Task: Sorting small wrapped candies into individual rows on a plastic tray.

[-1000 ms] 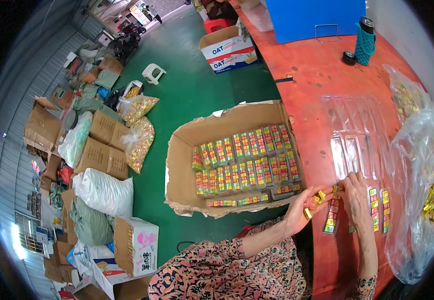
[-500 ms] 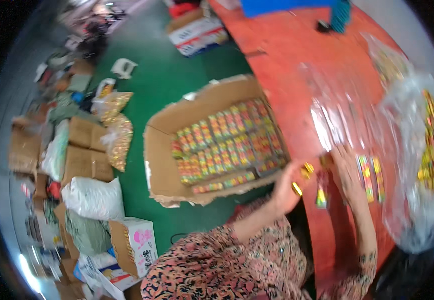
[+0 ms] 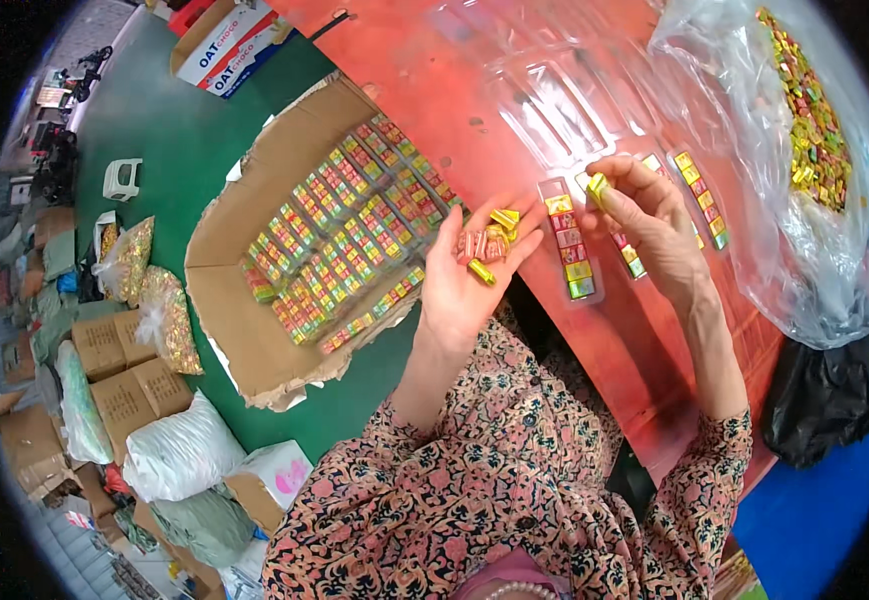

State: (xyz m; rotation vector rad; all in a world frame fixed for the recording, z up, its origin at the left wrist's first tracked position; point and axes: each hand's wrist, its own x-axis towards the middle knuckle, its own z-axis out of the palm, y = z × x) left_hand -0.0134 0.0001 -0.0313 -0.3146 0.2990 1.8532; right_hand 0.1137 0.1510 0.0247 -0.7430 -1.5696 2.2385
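My left hand (image 3: 444, 295) is palm up, fingers extended, cradling several small wrapped candies (image 3: 482, 245) in yellow and red foil. Between thumb and fingertips, my right hand (image 3: 659, 230) pinches a yellow wrapped candy (image 3: 597, 187). That candy is just above the far end of a narrow clear plastic tray (image 3: 567, 235) with a row of red, yellow and green candies. A second candy-filled tray (image 3: 630, 258) lies partly hidden under my right hand. Beyond it, another filled tray (image 3: 702, 200) lies on the red table (image 3: 634, 355).
Clear plastic trays (image 3: 544, 105) lie at the table's far side. A big clear bag (image 3: 804, 130) of candies stands at right, above a black bag (image 3: 824, 400). On the green floor, a carton (image 3: 244, 345) holds rows of filled trays. Sacks (image 3: 184, 450) and boxes crowd the left.
The view has swung, shifting the scene. My right hand has lifted from lying over the trays and now pinches a yellow candy. The nearest tray shows a longer candy row.
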